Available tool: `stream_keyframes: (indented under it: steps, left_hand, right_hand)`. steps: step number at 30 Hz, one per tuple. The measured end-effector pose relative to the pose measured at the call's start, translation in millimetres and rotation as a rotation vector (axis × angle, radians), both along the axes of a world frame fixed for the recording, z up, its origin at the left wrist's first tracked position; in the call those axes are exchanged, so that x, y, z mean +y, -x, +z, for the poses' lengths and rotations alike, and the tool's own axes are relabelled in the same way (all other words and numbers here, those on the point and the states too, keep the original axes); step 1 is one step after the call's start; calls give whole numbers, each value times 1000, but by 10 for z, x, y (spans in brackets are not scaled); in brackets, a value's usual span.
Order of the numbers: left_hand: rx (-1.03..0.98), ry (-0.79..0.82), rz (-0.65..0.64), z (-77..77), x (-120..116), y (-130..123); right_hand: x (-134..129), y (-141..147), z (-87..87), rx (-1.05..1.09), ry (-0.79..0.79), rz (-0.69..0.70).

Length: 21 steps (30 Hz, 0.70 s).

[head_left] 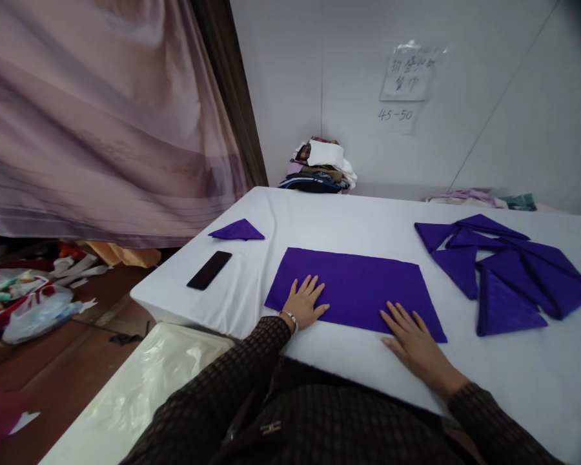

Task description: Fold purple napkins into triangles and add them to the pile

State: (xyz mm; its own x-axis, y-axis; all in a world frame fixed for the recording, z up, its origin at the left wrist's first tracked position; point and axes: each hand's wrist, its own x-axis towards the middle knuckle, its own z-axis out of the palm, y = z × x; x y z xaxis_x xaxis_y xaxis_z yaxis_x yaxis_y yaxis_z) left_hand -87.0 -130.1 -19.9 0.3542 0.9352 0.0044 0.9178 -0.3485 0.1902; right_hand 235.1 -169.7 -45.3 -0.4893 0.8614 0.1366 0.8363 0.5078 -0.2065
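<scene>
Left hand [303,305] and right hand [415,342] lay spread on a flat rectangular purple cloth [353,281] at centre, its corners unturned; folded purple cloth pieces [506,300] sat at right

The bare left hand [304,303] and bare right hand [413,337] are hiding parts of the rectangular purple cloth [353,278]; the shiny pink curtain [111,116] is running past the upper left edge.
</scene>
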Motion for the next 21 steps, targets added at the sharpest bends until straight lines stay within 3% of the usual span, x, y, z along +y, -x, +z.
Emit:
stream_keyframes:
  steps: [4,7,10,14,18,21]
  left_hand:
    - [-7,29,18,25,17,17]
    - [-30,153,34,120,135,34]
    - [-28,205,79,272,376,-8]
    - [63,16,76,372,741,-153]
    - [141,-13,138,209,954,-183]
    - [156,36,168,62,1004,-123]
  right_hand:
    - [-229,-559,-106,-29,-67,-180]
    - [-263,-617,13,-30,-79,-283]
    - [-67,-304,308,4,-31,-259]
    - [456,473,654,95,50,-92]
    - [945,1131,635,145,136,-25]
    - [1158,1257,460,127,203,-51]
